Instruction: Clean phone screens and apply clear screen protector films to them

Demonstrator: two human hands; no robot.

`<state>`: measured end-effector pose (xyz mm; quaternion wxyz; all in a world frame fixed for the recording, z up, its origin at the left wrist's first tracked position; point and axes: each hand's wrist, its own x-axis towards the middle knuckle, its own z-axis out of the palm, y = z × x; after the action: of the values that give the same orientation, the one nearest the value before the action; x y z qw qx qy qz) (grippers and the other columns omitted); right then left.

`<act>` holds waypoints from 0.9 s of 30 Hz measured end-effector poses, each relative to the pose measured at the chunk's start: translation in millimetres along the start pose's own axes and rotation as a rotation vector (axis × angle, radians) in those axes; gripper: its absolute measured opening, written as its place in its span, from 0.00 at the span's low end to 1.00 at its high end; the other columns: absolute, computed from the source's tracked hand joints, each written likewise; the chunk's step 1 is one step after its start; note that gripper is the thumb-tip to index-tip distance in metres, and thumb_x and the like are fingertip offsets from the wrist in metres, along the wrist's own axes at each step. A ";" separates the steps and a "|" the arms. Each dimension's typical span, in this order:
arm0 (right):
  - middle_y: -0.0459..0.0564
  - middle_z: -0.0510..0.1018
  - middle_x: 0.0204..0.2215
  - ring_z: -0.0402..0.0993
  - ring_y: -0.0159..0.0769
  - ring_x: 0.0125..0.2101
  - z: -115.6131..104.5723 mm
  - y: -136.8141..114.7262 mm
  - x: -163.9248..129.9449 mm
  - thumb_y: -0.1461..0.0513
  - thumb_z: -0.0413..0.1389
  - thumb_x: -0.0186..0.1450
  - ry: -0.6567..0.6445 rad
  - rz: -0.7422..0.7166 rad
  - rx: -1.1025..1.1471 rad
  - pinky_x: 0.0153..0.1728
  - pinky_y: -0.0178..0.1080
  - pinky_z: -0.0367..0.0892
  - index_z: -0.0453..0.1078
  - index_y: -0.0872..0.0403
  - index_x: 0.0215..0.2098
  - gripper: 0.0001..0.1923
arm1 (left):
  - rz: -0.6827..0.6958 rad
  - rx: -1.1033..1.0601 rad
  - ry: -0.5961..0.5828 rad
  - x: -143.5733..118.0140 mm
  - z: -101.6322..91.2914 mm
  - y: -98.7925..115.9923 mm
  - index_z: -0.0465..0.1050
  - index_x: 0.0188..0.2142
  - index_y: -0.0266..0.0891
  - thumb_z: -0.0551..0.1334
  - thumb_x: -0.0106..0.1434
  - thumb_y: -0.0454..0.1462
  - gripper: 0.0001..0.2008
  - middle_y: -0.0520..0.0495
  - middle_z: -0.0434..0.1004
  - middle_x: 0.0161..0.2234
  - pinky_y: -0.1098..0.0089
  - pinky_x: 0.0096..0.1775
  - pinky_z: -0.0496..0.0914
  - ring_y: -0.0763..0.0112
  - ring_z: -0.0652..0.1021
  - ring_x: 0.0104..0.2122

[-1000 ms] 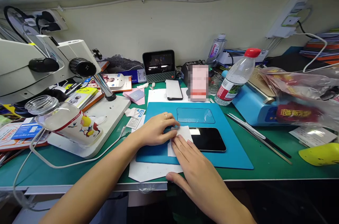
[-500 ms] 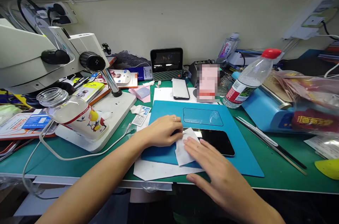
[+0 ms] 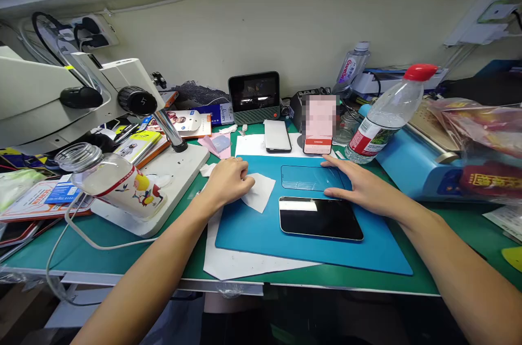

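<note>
A black phone (image 3: 321, 218) lies screen up on a blue work mat (image 3: 261, 231). My left hand (image 3: 228, 179) rests at the mat's far left corner, its fingers pinching the edge of a white wipe (image 3: 260, 192). My right hand (image 3: 359, 186) lies flat with fingers apart, its tips touching the right end of a clear screen protector (image 3: 310, 177) that lies on the mat just beyond the phone. Neither hand touches the black phone.
A microscope (image 3: 73, 100) on a white base and a tipped glass jar (image 3: 112, 181) stand at the left. A water bottle (image 3: 385, 115), a blue machine (image 3: 411, 163) and plastic bags crowd the right. A small screen (image 3: 254, 93) and two more phones (image 3: 277, 136) sit behind the mat.
The right hand left the wipe on the phone and moved up right to the screen protector. The left hand pulled the wipe off the phone to the mat's left corner.
</note>
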<state>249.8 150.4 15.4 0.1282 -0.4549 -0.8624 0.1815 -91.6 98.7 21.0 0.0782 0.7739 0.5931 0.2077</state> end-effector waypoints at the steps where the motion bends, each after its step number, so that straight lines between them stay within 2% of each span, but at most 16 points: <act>1: 0.55 0.71 0.63 0.64 0.57 0.63 1.6 0.0 -1.2 0.40 0.56 0.63 0.003 0.001 0.004 0.61 0.59 0.63 0.50 0.46 0.72 0.46 | -0.007 -0.001 0.005 0.0 1.0 0.8 0.53 0.22 0.43 0.58 0.56 0.34 0.12 0.50 0.64 0.24 0.65 0.28 0.55 0.64 0.67 0.27; 6: 0.56 0.73 0.60 0.68 0.56 0.59 2.8 -1.2 -2.5 0.40 0.56 0.63 0.015 -0.004 0.013 0.58 0.56 0.67 0.54 0.48 0.70 0.43 | 0.023 -0.064 0.002 -1.7 5.9 9.1 0.67 0.34 0.41 0.59 0.62 0.38 0.03 0.47 0.72 0.36 0.63 0.37 0.65 0.60 0.72 0.37; 9: 0.57 0.74 0.58 0.68 0.58 0.60 2.8 -2.9 -3.3 0.40 0.56 0.63 0.036 -0.006 -0.003 0.56 0.57 0.68 0.57 0.49 0.68 0.42 | 0.080 -0.151 -0.015 -4.6 9.1 13.8 0.70 0.41 0.41 0.58 0.67 0.41 0.08 0.45 0.73 0.41 0.61 0.44 0.68 0.59 0.73 0.43; 14: 0.58 0.69 0.62 0.66 0.59 0.61 5.5 -6.8 -7.6 0.44 0.56 0.65 0.097 -0.073 -0.030 0.56 0.57 0.69 0.54 0.48 0.70 0.40 | 0.139 -0.204 -0.037 -6.7 13.3 17.6 0.70 0.49 0.41 0.58 0.70 0.42 0.12 0.44 0.74 0.46 0.60 0.49 0.69 0.58 0.74 0.48; 19: 0.58 0.66 0.65 0.62 0.57 0.64 8.3 -6.9 -9.3 0.48 0.56 0.67 0.146 -0.162 -0.045 0.60 0.57 0.65 0.53 0.49 0.71 0.39 | 0.121 -0.055 -0.097 2.5 17.0 27.9 0.69 0.57 0.37 0.60 0.68 0.47 0.23 0.38 0.73 0.52 0.54 0.54 0.68 0.51 0.72 0.53; 23: 0.60 0.67 0.65 0.62 0.57 0.64 10.7 -2.8 -7.9 0.48 0.55 0.67 0.176 -0.235 -0.062 0.63 0.60 0.60 0.54 0.52 0.71 0.38 | 0.156 0.086 -0.156 16.1 18.9 42.2 0.72 0.56 0.37 0.64 0.63 0.52 0.28 0.35 0.71 0.54 0.49 0.55 0.67 0.45 0.71 0.54; 27: 0.63 0.72 0.62 0.67 0.58 0.61 9.9 -0.8 -7.7 0.47 0.55 0.67 0.129 -0.189 -0.066 0.59 0.60 0.66 0.60 0.55 0.68 0.36 | 0.113 -0.051 -0.225 27.6 19.2 49.7 0.74 0.54 0.38 0.66 0.62 0.52 0.27 0.36 0.71 0.56 0.49 0.58 0.65 0.46 0.70 0.57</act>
<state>249.7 141.6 6.4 0.1851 -0.3865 -0.8968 0.1104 -33.8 113.3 28.3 0.1519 0.8223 0.5305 0.1388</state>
